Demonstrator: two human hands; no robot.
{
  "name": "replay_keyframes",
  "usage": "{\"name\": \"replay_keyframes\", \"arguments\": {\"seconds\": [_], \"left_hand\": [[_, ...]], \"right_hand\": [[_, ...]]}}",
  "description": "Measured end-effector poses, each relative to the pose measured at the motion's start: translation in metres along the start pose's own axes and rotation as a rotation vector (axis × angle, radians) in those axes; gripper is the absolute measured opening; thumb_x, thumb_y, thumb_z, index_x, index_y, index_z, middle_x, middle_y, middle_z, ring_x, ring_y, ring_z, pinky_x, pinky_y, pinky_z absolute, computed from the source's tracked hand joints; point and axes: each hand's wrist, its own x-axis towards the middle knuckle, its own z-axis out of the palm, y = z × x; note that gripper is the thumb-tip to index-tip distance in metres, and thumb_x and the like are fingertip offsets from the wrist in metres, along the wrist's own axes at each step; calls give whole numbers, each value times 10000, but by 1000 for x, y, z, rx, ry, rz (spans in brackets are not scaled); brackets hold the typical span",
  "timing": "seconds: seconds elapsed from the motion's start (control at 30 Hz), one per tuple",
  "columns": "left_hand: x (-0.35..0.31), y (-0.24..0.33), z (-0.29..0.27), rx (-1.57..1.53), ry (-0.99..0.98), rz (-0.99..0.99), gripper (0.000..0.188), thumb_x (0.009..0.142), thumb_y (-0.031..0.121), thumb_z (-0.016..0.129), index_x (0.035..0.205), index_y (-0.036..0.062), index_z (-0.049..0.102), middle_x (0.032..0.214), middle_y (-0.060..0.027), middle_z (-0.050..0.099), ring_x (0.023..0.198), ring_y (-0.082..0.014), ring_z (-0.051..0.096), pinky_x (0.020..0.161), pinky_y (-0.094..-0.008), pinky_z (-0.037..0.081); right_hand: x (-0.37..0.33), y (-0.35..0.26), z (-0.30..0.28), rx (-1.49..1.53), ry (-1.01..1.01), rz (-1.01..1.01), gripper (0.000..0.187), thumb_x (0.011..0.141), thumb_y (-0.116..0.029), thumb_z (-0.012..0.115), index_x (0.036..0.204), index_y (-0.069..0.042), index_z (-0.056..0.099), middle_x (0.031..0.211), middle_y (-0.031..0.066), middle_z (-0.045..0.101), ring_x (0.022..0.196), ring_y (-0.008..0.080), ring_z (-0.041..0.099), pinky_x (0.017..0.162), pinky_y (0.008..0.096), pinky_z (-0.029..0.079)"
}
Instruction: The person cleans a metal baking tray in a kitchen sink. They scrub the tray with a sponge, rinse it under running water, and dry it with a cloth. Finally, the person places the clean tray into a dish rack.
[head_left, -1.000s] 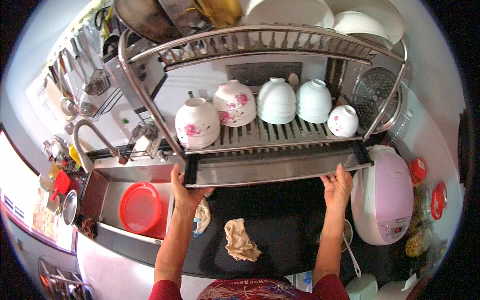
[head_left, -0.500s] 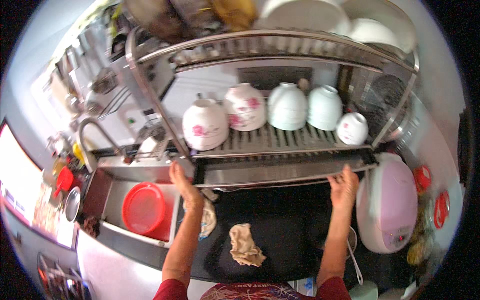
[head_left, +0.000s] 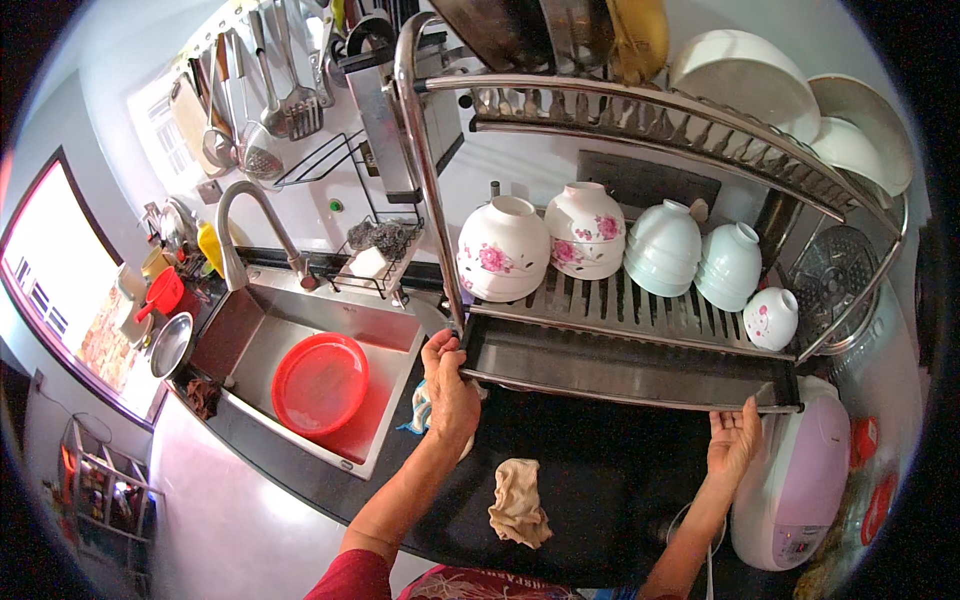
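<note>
My left hand [head_left: 453, 385] has its fingers wrapped round the front left corner of a long metal drip tray [head_left: 620, 372]. At the tray's right end my right hand [head_left: 734, 440] grips the front edge, fingers curled up against it. The tray sits under the lower shelf of a steel dish rack [head_left: 590, 312]. On that shelf stand upturned bowls: a floral bowl stack [head_left: 504, 250], another floral stack [head_left: 586, 232], pale green bowls [head_left: 664, 248] and a small floral cup [head_left: 771, 319]. A crumpled beige cloth [head_left: 519, 503] lies on the black counter below the tray.
At left is a steel sink [head_left: 250, 340] holding a red basin [head_left: 320, 384], with a curved faucet [head_left: 240, 215] behind. A pink rice cooker [head_left: 800, 480] stands close by my right hand. Large white bowls [head_left: 745, 82] rest on the upper shelf. Utensils [head_left: 290, 105] hang on the wall.
The view has swung left, so the rack and sink appear farther right. My left fingers have closed round the tray's corner; my right hand stays at its right end.
</note>
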Motion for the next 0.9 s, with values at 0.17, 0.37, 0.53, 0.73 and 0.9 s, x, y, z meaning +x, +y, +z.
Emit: {"name": "replay_keyframes", "arguments": {"seconds": [0.17, 0.37, 0.53, 0.73, 0.9], "left_hand": [[-1, 5, 5, -1, -26, -51, 424, 753, 123, 468, 1163, 72, 371, 1042, -58, 403, 946, -165, 396, 848, -285, 344], [11, 0, -21, 209, -115, 76, 334, 841, 139, 472, 1146, 11, 423, 1066, -101, 515, 973, -195, 488, 855, -300, 377], [77, 40, -36, 366, -125, 81, 315, 821, 213, 559, 1093, 68, 491, 935, -26, 502, 825, -113, 460, 718, -247, 374], [167, 60, -25, 390, -366, -334, 524, 801, 438, 548, 1117, 30, 460, 932, -59, 545, 854, -166, 480, 719, -310, 373], [197, 46, -13, 117, -578, -714, 589, 797, 513, 520, 1132, 35, 439, 929, -85, 566, 838, -216, 531, 708, -307, 383]], "right_hand": [[-2, 1, -1, -43, -14, -28, 243, 840, -224, 597, 1004, -64, 516, 1003, 88, 557, 914, 216, 543, 750, 387, 503], [-28, 10, 27, -54, -62, 32, 281, 853, -241, 570, 1081, -106, 478, 993, 69, 550, 874, 197, 535, 719, 350, 485], [-39, 16, 37, -78, -47, 28, 304, 848, -246, 574, 1104, -117, 473, 1010, 67, 545, 883, 201, 530, 714, 349, 483], [-52, 34, 54, -44, -35, 72, 373, 846, -267, 584, 1137, -66, 464, 1049, 114, 511, 928, 222, 508, 758, 362, 479], [-67, 45, 66, -98, 32, 69, 391, 851, -299, 574, 1142, -60, 469, 1047, 132, 528, 929, 226, 514, 758, 367, 471]]}}
